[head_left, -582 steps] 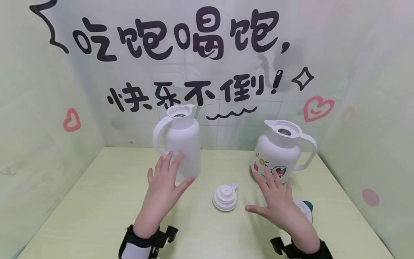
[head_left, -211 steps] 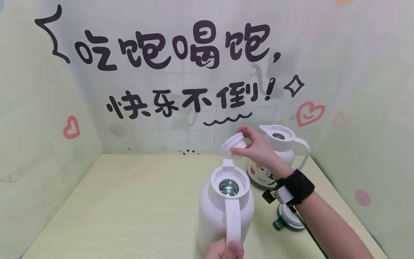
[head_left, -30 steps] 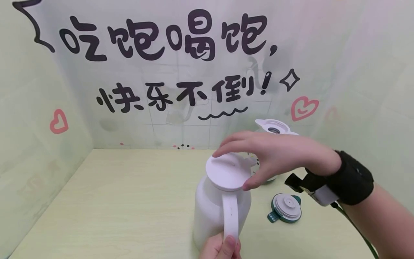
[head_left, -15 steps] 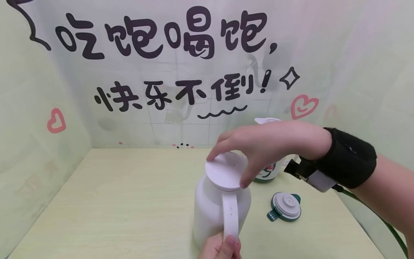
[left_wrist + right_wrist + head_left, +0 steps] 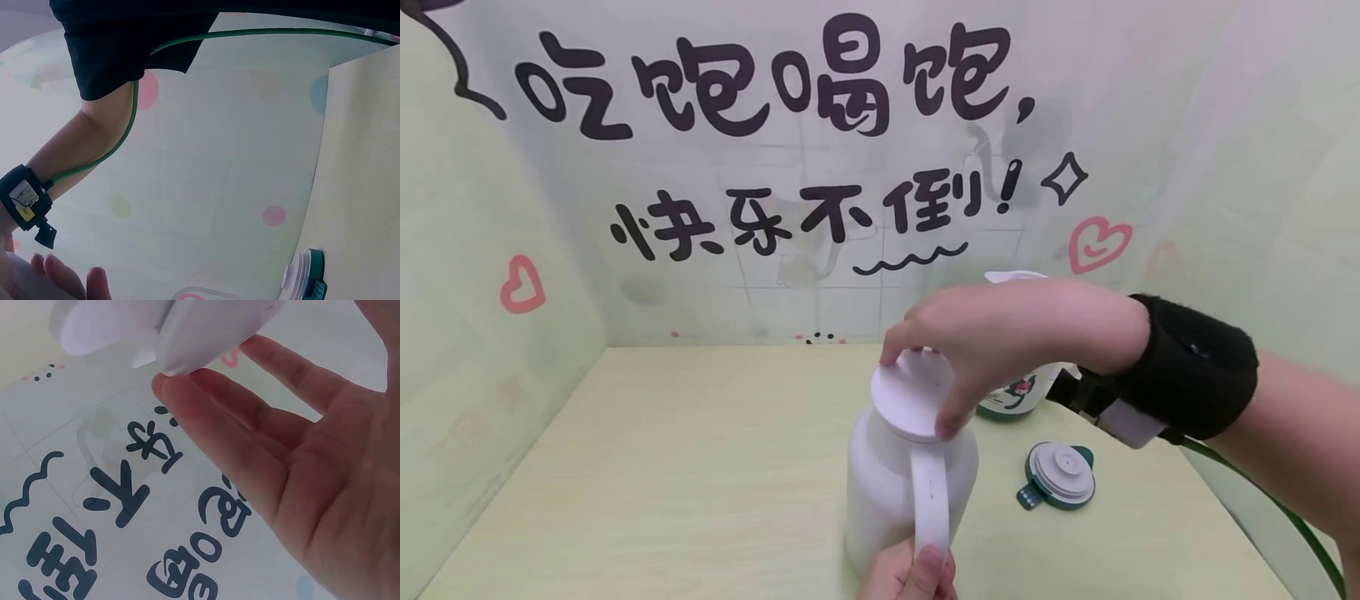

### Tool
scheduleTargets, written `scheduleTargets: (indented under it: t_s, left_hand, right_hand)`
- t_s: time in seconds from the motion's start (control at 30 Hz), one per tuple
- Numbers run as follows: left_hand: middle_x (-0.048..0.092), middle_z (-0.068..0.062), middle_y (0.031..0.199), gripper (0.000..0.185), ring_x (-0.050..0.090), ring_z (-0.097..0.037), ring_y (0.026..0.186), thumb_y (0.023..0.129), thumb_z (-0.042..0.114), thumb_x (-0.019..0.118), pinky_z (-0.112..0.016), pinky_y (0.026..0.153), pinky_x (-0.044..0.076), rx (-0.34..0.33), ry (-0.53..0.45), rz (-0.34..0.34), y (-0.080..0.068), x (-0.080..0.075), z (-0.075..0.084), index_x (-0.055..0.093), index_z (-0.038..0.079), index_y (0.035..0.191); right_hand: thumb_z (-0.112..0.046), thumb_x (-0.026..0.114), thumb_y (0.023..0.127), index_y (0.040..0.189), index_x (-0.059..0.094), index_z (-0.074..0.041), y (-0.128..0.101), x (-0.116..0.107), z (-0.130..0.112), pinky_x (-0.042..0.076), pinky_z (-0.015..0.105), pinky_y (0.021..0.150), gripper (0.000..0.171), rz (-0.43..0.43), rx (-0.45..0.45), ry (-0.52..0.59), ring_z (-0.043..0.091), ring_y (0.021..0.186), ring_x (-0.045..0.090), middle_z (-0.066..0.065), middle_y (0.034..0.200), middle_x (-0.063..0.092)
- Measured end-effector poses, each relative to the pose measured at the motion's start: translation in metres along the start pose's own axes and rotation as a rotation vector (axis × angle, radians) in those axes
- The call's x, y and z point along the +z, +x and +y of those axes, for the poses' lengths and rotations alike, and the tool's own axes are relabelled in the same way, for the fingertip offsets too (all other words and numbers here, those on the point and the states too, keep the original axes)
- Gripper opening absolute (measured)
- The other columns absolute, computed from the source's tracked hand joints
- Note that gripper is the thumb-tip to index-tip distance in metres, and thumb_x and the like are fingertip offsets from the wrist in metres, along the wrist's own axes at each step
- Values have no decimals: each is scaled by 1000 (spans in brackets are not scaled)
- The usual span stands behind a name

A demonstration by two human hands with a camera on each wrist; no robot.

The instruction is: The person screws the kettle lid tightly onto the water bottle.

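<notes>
A tall white jug (image 5: 880,483) stands on the table near its front edge, its handle (image 5: 928,500) turned toward me. My left hand (image 5: 917,573) grips the bottom of that handle; only the thumb and knuckles show at the frame edge. A flat white lid (image 5: 910,400) sits on the jug's mouth. My right hand (image 5: 925,387) comes in from the right and clasps the lid, fingers over its far edge and thumb on its near edge. In the right wrist view the lid (image 5: 187,325) lies against my fingertips (image 5: 206,412).
A second, rounder white jug with a fruit print (image 5: 1011,392) stands behind my right hand, mostly hidden, its mouth uncovered. A green-rimmed lid (image 5: 1058,475) lies on the pale green table (image 5: 700,467) to the right, also seen as the lid (image 5: 306,281). Printed walls enclose three sides.
My right hand has twisted on the white lid, the thumb sliding leftward along its near edge and the wrist lifting. The left hand and jug have stayed put.
</notes>
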State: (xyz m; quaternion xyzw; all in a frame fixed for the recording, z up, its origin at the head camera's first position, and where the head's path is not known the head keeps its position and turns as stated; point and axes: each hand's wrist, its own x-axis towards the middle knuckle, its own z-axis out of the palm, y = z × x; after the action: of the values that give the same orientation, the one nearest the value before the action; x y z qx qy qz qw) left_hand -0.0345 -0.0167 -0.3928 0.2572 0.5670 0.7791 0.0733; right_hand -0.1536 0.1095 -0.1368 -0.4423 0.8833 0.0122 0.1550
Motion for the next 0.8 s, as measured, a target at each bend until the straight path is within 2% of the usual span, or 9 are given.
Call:
scheduleTargets:
  t_s: [0.13,0.17,0.3,0.43,0.63,0.8]
  left_hand:
    - [54,-25,61,44,52,1,59,105,26,34,-16,50,42,-11,-13,3,0,1,2,51,-4,78]
    - [52,-29,63,45,52,1,60,105,27,34,-15,51,42,-7,-19,-2,0,2,3,50,-4,78]
    - [50,-30,63,40,51,1,59,105,21,34,-15,51,41,0,-30,-10,1,2,5,49,-4,79]
    - [50,-30,62,36,51,1,59,105,16,33,-16,50,41,14,-25,-15,1,2,6,49,-4,79]
    - [51,-30,63,40,51,1,59,105,22,34,-16,50,41,-12,-9,-13,1,1,6,49,-5,79]
    - [50,-30,62,38,51,0,60,105,19,34,-17,50,41,0,-6,-12,1,1,4,49,-4,79]
  right_hand:
    - [-36,86,67,117,62,-17,1,0,-3,46,29,78,58,5,30,-6,12,88,56,-9,97,61]
    - [-38,85,67,115,62,-17,2,0,-4,47,28,76,57,6,41,-11,12,85,56,-9,94,61]
    - [-44,83,68,111,63,-16,3,0,-7,46,27,68,56,15,81,-48,11,76,55,-9,83,60]
    - [-50,82,68,109,63,-15,5,0,-9,46,28,66,57,17,138,-61,14,77,55,-8,82,60]
    - [-50,82,68,109,64,-15,6,1,-12,46,28,68,57,21,191,-51,15,80,54,-6,83,59]
    - [-52,78,71,88,61,-12,7,6,-18,43,27,58,47,61,220,-72,14,66,53,-4,70,57]
